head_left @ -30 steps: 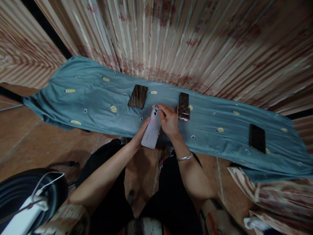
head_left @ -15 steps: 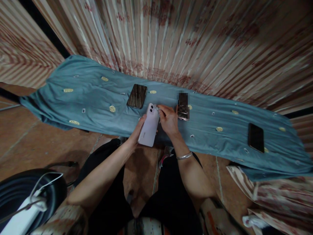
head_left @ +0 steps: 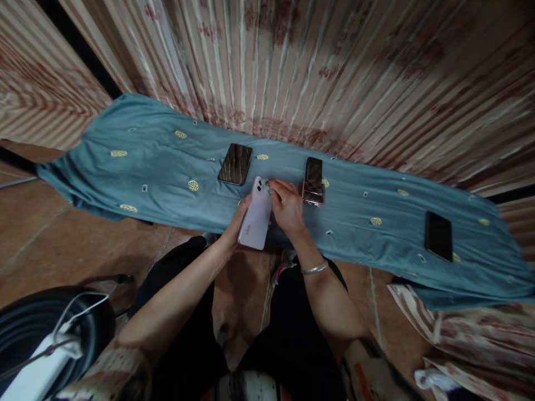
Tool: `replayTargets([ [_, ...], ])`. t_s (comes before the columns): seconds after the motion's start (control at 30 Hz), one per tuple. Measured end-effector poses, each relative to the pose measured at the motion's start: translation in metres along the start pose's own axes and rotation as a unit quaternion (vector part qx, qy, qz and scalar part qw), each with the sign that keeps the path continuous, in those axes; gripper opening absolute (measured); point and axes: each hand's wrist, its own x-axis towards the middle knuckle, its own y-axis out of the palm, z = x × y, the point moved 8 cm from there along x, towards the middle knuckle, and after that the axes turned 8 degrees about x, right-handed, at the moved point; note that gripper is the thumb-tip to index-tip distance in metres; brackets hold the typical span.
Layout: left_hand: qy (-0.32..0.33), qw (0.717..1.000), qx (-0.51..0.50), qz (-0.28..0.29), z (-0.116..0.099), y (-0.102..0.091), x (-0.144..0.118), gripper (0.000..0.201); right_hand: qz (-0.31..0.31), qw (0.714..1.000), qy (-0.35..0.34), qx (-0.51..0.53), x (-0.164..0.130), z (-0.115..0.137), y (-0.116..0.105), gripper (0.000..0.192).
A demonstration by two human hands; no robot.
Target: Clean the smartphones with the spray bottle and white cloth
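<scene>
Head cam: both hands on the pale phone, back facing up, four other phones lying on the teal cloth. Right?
Not quite. The head view shows three other phones on the teal cloth, not four: one, another, a third. The rest holds: left hand and right hand on the pale phone, back up.

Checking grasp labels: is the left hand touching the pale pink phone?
Touching. The head view shows the left hand wrapped around the left edge of the pale pink phone, holding it above the teal cloth.

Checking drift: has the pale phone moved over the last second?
Yes. The pale phone shifted slightly up toward the dark phone, its top nearer it.
</scene>
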Motion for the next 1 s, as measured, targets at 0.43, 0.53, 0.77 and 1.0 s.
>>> replayTargets([
  [0.43, 0.01, 0.999, -0.034, -0.031, -0.008, 0.0, -0.003, 0.043, 0.03, 0.999, -0.002, 0.016, -0.004, 0.008, 0.007, 0.031],
  [0.53, 0.007, 1.0, -0.026, -0.012, -0.005, 0.004, -0.002, 0.045, 0.018, 1.0, 0.004, 0.008, -0.001, 0.003, 0.002, 0.031],
  [0.77, 0.009, 0.999, -0.036, -0.02, -0.009, -0.005, 0.001, 0.047, 0.011, 1.0, -0.021, -0.018, -0.005, 0.005, 0.009, 0.032],
  [1.0, 0.018, 0.999, -0.049, -0.017, -0.013, -0.004, -0.002, 0.045, 0.022, 0.999, -0.018, -0.025, -0.004, 0.005, 0.01, 0.031],
])
